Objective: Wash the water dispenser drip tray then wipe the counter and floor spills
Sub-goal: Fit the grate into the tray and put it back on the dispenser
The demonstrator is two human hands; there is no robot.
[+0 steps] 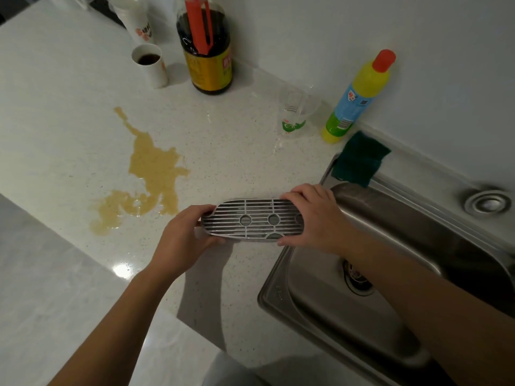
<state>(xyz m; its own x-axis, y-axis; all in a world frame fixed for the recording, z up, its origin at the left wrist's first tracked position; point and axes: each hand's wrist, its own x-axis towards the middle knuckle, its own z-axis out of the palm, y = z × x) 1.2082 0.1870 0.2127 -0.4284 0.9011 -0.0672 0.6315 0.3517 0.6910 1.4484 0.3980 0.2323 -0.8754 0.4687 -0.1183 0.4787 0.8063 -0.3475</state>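
Observation:
The grey slotted drip tray (pixel 250 220) hangs a little above the white speckled counter (pixel 69 107), just left of the steel sink (pixel 395 218). My left hand (pixel 184 235) grips its left end and my right hand (pixel 315 215) grips its right end. A yellow-brown spill (pixel 150 171) spreads over the counter to the left of the tray. A dark green sponge (pixel 359 160) lies on the sink's back corner. A yellow detergent bottle (pixel 356 98) with a red cap stands by the wall behind it.
A clear plastic cup (pixel 295 112), a dark sauce bottle (pixel 206 48) and a paper cup of dark liquid (pixel 150 65) stand at the back of the counter. The sink drain (pixel 358 277) shows under my right forearm. Grey floor (pixel 41 288) lies lower left.

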